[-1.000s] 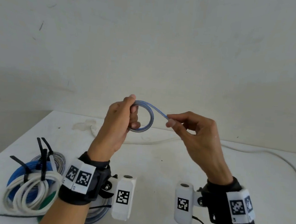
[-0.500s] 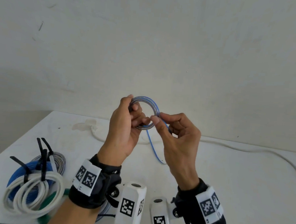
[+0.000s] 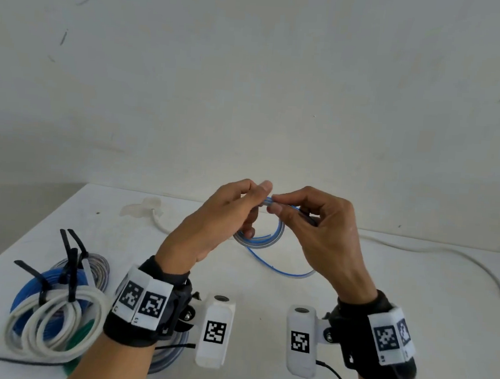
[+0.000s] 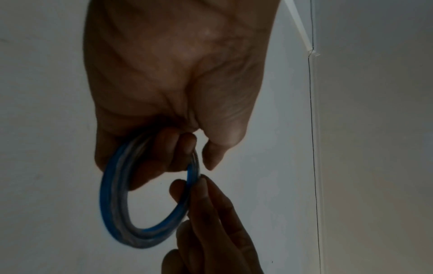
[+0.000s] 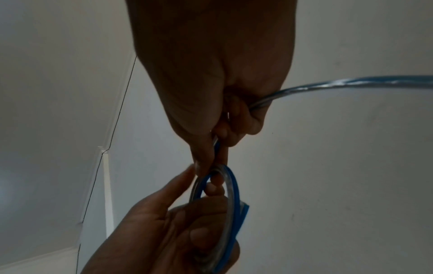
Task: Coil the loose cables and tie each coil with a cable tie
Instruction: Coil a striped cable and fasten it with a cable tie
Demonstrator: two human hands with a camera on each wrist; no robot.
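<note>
White worktop (image 3: 410,333): carried, at its near left corner, a heap of finished coils (image 3: 53,317) in white, blue and grey cable, each cinched with a black cable tie (image 3: 73,268); a loose white cable (image 3: 434,251) lay uncoiled along the far edge, judged still to do. Flat translucent cable with blue stripe (image 3: 264,240): held above mid-worktop, wound into a small ring of a few turns, a short tail hanging to the surface; untied. Left hand (image 3: 210,231): fingers curled through the ring, clamping it. Right hand (image 3: 325,233): thumb and forefinger pinched on the ring's top strand
</note>
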